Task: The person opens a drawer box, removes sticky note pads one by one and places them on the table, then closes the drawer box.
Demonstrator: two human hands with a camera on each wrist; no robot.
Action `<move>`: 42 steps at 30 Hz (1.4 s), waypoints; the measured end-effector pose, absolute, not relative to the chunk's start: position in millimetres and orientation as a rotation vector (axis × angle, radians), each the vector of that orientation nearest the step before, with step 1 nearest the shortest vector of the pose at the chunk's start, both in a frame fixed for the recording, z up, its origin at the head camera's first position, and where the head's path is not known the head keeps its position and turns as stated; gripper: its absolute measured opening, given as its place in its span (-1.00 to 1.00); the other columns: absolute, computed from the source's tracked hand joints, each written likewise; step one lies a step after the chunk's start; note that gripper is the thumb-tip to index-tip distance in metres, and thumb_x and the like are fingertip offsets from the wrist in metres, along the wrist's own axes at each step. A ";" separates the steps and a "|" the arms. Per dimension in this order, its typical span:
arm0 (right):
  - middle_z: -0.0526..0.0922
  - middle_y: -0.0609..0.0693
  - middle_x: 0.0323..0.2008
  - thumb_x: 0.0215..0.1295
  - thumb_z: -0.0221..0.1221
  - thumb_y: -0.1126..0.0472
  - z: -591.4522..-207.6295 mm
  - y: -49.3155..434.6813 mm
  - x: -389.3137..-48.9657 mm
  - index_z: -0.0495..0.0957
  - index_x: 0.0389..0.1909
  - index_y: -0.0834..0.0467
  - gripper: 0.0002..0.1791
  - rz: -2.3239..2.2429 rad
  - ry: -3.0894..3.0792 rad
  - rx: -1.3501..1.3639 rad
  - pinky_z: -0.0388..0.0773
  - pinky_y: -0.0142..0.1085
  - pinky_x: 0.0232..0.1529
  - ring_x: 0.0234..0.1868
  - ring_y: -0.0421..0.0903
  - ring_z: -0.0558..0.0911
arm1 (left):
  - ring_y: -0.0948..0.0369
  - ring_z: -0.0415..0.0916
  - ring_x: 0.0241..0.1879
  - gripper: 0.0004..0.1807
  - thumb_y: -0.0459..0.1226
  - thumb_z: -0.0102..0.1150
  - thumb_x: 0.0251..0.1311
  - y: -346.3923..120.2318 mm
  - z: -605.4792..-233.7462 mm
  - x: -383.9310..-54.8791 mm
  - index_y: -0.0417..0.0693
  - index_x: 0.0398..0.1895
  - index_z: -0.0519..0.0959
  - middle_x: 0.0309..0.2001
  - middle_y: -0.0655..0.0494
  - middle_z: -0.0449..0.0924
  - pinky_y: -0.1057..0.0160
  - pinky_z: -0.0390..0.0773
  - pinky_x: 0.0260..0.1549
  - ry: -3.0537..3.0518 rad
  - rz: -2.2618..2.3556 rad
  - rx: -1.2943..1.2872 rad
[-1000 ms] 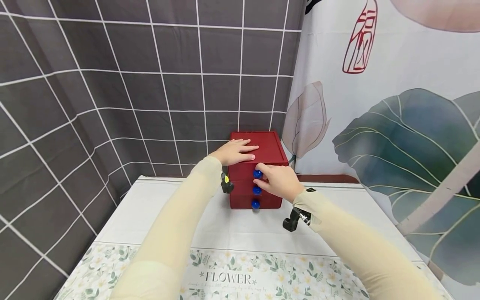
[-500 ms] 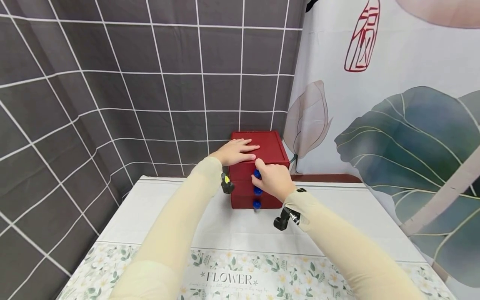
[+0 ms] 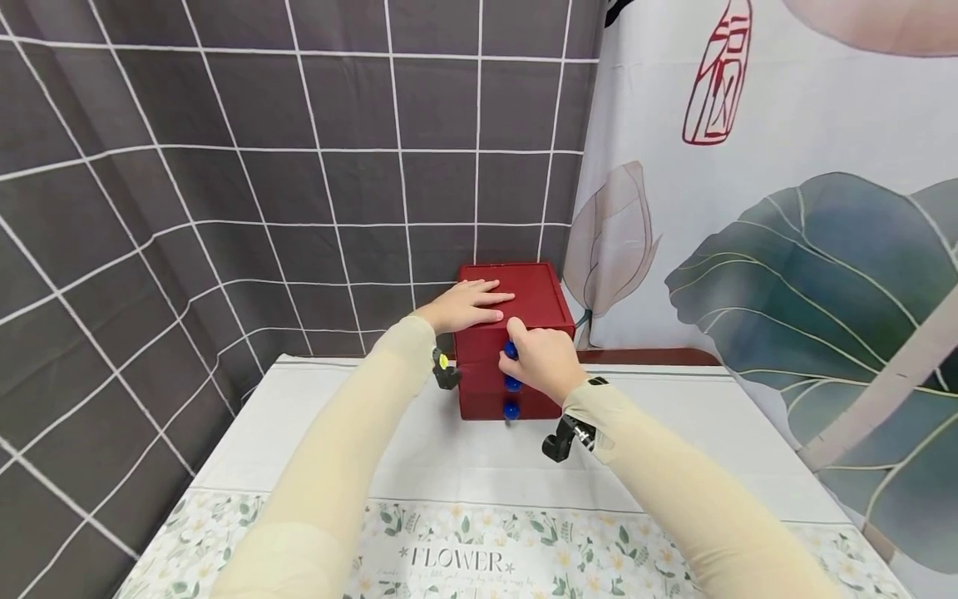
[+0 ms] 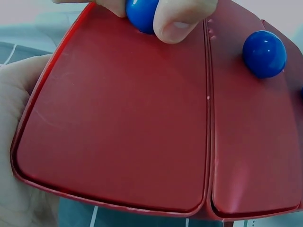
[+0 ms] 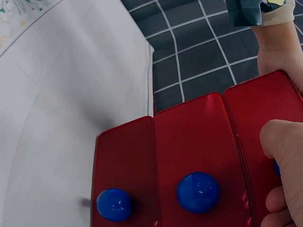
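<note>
A small red drawer cabinet (image 3: 539,297) stands at the back of the table, with three blue knobs down its front. My left hand (image 3: 466,306) rests on the left part of its top, fingers spread and straight. In the head view, my right hand (image 3: 549,359) pinches the top blue knob (image 3: 511,349), partly covering it. The right thumb (image 4: 180,21) and the top knob show close up in the left wrist view. Below, the middle knob (image 5: 198,192) and bottom knob (image 5: 114,205) are untouched. All drawer fronts look flush with the cabinet.
White cloth (image 3: 419,457) covers the table, with a floral printed strip (image 3: 576,541) toward the front. A dark gridded curtain (image 3: 337,183) hangs behind and at left. Another curtain (image 3: 636,108), printed with lotus leaves, hangs at right.
My right hand has shifted slightly left, its fingers closing more tightly round the top knob. My left hand has stayed on the cabinet top. The drawers look the same.
</note>
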State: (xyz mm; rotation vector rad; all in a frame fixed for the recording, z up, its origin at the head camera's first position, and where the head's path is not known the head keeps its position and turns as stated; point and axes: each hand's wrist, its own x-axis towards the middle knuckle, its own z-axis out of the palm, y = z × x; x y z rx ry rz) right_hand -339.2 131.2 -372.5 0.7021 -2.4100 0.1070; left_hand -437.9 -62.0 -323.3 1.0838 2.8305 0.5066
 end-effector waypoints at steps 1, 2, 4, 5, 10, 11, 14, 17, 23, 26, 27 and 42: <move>0.32 -0.17 -0.79 0.22 0.32 0.04 -372.3 130.8 -338.6 0.30 -0.37 0.09 -0.64 0.107 -2.418 0.701 0.39 -0.42 -0.71 -0.81 -0.24 0.37 | 0.02 -0.18 0.60 -0.35 0.13 -0.06 0.43 -62.9 -324.2 -438.6 0.32 0.56 0.25 0.61 0.10 0.01 -0.09 -0.23 0.53 2.824 0.525 1.086; 0.32 -0.18 -0.79 0.23 0.31 0.04 -372.2 130.3 -338.0 0.30 -0.37 0.09 -0.64 0.106 -2.427 0.699 0.38 -0.42 -0.71 -0.81 -0.25 0.36 | 0.03 -0.17 0.60 -0.36 0.13 -0.05 0.43 -63.8 -324.9 -438.9 0.32 0.55 0.25 0.61 0.10 0.02 -0.10 -0.21 0.52 2.819 0.539 1.088; 0.31 -0.17 -0.79 0.24 0.30 0.04 -371.7 129.1 -336.6 0.30 -0.37 0.09 -0.65 0.109 -2.441 0.693 0.37 -0.43 -0.72 -0.81 -0.25 0.35 | 0.03 -0.17 0.60 -0.36 0.12 -0.03 0.43 -65.3 -326.4 -439.6 0.33 0.55 0.26 0.61 0.11 0.03 -0.12 -0.19 0.52 2.811 0.556 1.093; 0.31 -0.17 -0.79 0.25 0.30 0.04 -371.6 128.6 -336.2 0.31 -0.37 0.09 -0.65 0.107 -2.445 0.686 0.36 -0.43 -0.72 -0.81 -0.25 0.34 | 0.03 -0.17 0.60 -0.36 0.12 -0.03 0.43 -66.0 -326.9 -440.1 0.33 0.55 0.26 0.61 0.11 0.03 -0.13 -0.18 0.52 2.810 0.560 1.096; 0.30 -0.17 -0.79 0.25 0.29 0.03 -371.8 127.9 -336.2 0.31 -0.36 0.09 -0.65 0.101 -2.458 0.655 0.40 -0.43 -0.71 -0.81 -0.26 0.33 | 0.03 -0.18 0.60 -0.35 0.12 -0.03 0.42 -66.2 -326.9 -441.1 0.34 0.55 0.25 0.61 0.12 0.02 -0.14 -0.18 0.51 2.812 0.540 1.106; 0.31 -0.17 -0.79 0.24 0.30 0.02 -371.7 128.2 -336.1 0.31 -0.36 0.09 -0.65 0.101 -2.460 0.649 0.41 -0.42 -0.70 -0.81 -0.26 0.34 | 0.03 -0.18 0.60 -0.35 0.12 -0.03 0.42 -65.5 -326.3 -441.1 0.34 0.55 0.25 0.61 0.12 0.02 -0.14 -0.19 0.51 2.811 0.541 1.107; 0.32 -0.16 -0.79 0.22 0.32 0.03 -371.9 128.5 -334.8 0.32 -0.35 0.09 -0.65 0.106 -2.455 0.637 0.45 -0.41 -0.69 -0.81 -0.26 0.34 | 0.03 -0.19 0.60 -0.35 0.13 -0.03 0.42 -64.0 -324.5 -439.2 0.35 0.55 0.24 0.61 0.12 0.01 -0.12 -0.21 0.52 2.810 0.540 1.106; 0.32 -0.17 -0.79 0.22 0.33 0.03 -373.1 128.7 -332.6 0.33 -0.35 0.08 -0.64 0.111 -2.450 0.632 0.45 -0.41 -0.68 -0.81 -0.27 0.33 | 0.03 -0.18 0.60 -0.35 0.14 -0.04 0.42 -63.1 -324.3 -437.2 0.36 0.56 0.23 0.61 0.13 0.01 -0.10 -0.21 0.52 2.807 0.541 1.095; 0.30 -0.18 -0.79 0.23 0.32 0.02 -377.3 128.4 -329.5 0.32 -0.37 0.08 -0.65 0.104 -2.434 0.620 0.42 -0.42 -0.70 -0.81 -0.28 0.30 | 0.05 -0.17 0.59 -0.34 0.15 -0.03 0.40 -62.9 -326.3 -434.9 0.38 0.55 0.24 0.61 0.15 0.02 -0.13 -0.18 0.52 2.812 0.560 1.064; 0.29 -0.17 -0.79 0.22 0.32 0.02 -376.2 126.8 -326.7 0.32 -0.37 0.08 -0.64 0.099 -2.433 0.614 0.43 -0.42 -0.70 -0.82 -0.27 0.29 | 0.04 -0.16 0.59 -0.34 0.16 -0.02 0.40 -64.1 -326.8 -436.1 0.39 0.55 0.25 0.61 0.15 0.03 -0.12 -0.17 0.52 2.825 0.567 1.060; 0.29 -0.17 -0.79 0.21 0.32 0.02 -375.5 126.0 -325.6 0.33 -0.37 0.08 -0.64 0.101 -2.433 0.615 0.43 -0.41 -0.70 -0.82 -0.27 0.29 | 0.04 -0.16 0.59 -0.34 0.16 -0.03 0.40 -64.8 -327.0 -436.7 0.39 0.55 0.25 0.60 0.15 0.03 -0.11 -0.18 0.52 2.831 0.561 1.061; 0.33 -0.15 -0.79 0.16 0.35 0.05 -378.5 124.4 -315.2 0.34 -0.39 0.09 -0.64 0.108 -2.363 0.614 0.54 -0.34 -0.65 -0.81 -0.23 0.34 | 0.05 -0.13 0.59 -0.37 0.14 -0.02 0.41 -65.0 -325.0 -435.2 0.38 0.53 0.27 0.60 0.15 0.06 -0.12 -0.14 0.51 2.832 0.555 1.088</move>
